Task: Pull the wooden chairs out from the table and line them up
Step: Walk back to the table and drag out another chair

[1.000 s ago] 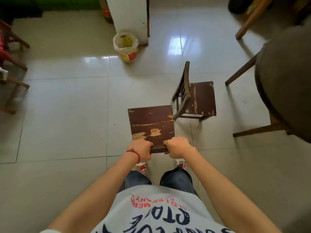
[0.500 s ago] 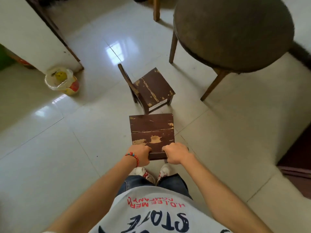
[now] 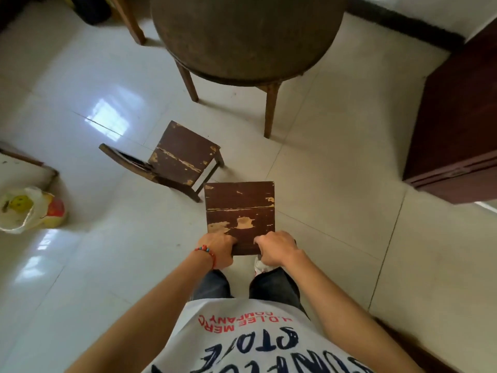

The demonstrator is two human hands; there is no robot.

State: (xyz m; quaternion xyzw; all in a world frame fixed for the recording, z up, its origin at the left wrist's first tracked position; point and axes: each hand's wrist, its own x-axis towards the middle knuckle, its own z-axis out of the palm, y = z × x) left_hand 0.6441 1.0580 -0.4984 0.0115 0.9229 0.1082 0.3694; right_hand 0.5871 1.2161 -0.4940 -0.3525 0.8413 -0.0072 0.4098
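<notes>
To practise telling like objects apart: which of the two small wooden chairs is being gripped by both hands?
The nearer chair: the left hand and right hand clasp its back rail. The other chair stands free, angled, nearer the round table.

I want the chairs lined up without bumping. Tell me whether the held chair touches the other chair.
Cannot tell. In the head view the held chair overlaps the other chair at its seat corner, hiding any gap.

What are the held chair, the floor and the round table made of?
Held chair: wood, dark brown paint, worn to pale bare patches. Floor: glossy pale tiles, probably ceramic; grout lines and window glare show. Round table: wooden legs; its dull brown top looks like wood, but could be covered.
</notes>
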